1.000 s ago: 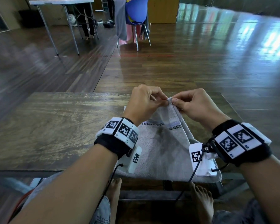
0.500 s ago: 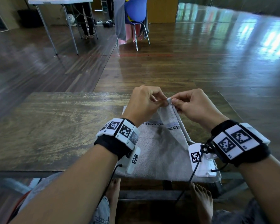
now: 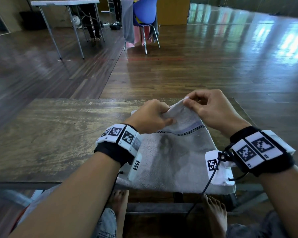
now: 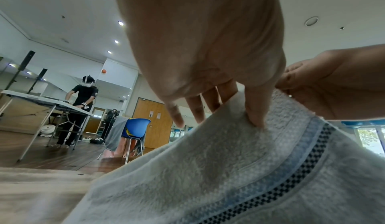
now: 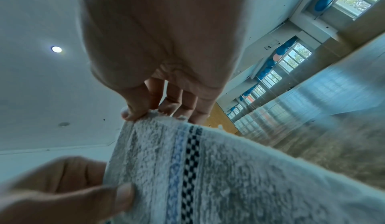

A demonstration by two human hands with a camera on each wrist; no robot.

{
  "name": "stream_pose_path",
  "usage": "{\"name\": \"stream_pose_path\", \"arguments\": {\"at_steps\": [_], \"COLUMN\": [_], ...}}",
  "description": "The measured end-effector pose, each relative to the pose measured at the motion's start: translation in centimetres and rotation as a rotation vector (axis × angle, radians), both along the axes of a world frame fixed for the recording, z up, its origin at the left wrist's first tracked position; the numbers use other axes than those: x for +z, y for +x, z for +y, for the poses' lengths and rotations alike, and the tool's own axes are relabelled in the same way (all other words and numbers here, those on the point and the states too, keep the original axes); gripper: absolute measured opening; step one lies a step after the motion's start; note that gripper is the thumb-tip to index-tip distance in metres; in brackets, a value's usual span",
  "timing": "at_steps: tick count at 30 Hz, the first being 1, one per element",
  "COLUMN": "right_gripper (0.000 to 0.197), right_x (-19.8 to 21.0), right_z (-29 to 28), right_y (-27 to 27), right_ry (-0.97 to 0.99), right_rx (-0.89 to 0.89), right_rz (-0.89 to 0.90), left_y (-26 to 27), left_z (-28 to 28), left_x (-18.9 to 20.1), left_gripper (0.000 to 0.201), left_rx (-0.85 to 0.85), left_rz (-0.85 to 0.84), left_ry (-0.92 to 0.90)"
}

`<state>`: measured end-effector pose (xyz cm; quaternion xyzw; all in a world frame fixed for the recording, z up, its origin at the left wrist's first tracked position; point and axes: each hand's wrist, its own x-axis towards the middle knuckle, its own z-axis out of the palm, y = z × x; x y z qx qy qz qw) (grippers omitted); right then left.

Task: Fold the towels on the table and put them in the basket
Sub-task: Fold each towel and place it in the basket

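Observation:
A grey towel (image 3: 172, 157) with a blue and black checked stripe lies on the wooden table (image 3: 50, 131), its near edge hanging over the front. Its far end is lifted off the table. My left hand (image 3: 155, 115) pinches that raised edge on the left, thumb on the cloth (image 4: 256, 112). My right hand (image 3: 212, 109) pinches the towel's top corner (image 5: 154, 114) between thumb and fingers, a little higher and further away. The two hands are close together above the towel (image 4: 229, 170). No basket is in view.
The table's far edge (image 3: 110, 99) is just beyond my hands, with wooden floor past it. A blue chair (image 3: 144, 14) draped with cloths and a white folding table (image 3: 64, 4) stand far back. Another person (image 4: 83, 96) works at that table. My bare feet are under the table.
The hands, which pinched one point together, have drawn slightly apart. My right hand has lifted the corner up and away; the left has slid left along the edge.

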<state>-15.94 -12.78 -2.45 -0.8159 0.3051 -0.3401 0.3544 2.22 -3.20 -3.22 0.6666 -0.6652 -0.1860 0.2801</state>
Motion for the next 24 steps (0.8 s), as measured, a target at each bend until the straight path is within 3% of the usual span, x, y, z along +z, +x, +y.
{"name": "stream_pose_path", "arguments": {"at_steps": [6,11,16,24], "right_gripper": [0.016,0.016,0.027,0.019], "right_x": [0.6,-0.7,-1.3,-2.0], "right_z": [-3.9,-6.4,-6.7,-7.2], "right_y": [-3.2,-6.1,-7.1,-7.6], "right_ry": [-0.034,0.044,0.11,0.142], "right_rx": [-0.202,-0.363,-0.392,-0.456], "right_rz": [-0.105,-0.081,-0.002,0.095], "left_y": [2.3,4.5,6.3,7.2], "left_z": [0.4,0.9,1.5,1.9], "left_x": [-0.4,0.0,0.5,0.8], "left_gripper": [0.021,0.022,0.02,0.006], "left_rx": [0.128,0.242,0.31,0.37], "left_rz": [-0.103,-0.232,-0.168,-0.142], "left_ry": [0.019,-0.014,-0.035,-0.05]}}
